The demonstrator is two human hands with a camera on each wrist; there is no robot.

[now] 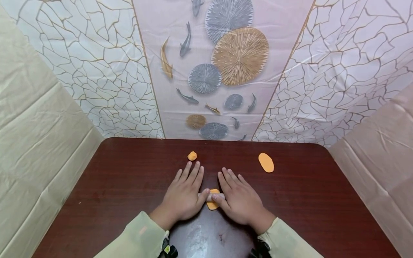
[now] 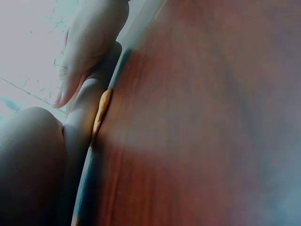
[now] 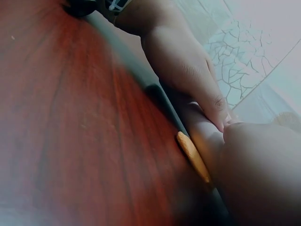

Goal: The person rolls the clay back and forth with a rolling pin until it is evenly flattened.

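Pale-green cloth sleeves (image 1: pixel 137 239), nearest the camera, lead to the left hand (image 1: pixel 182 199) and right hand (image 1: pixel 243 202), both laid flat, fingers straight, gripping nothing, over a smooth pale-grey cylindrical roller (image 2: pixel 84 106). Uneven palm pressure could skew it. Thin orange oval sheet (image 1: pixel 266 162): well apart, beyond the right hand, low risk. Flattened orange dough-like piece (image 1: pixel 213 205): beneath the roller, between the hands; excess load could make it stick or tear. Small orange dough-like lump (image 1: pixel 192 156): just beyond the left hand; a long forward stroke could squash it
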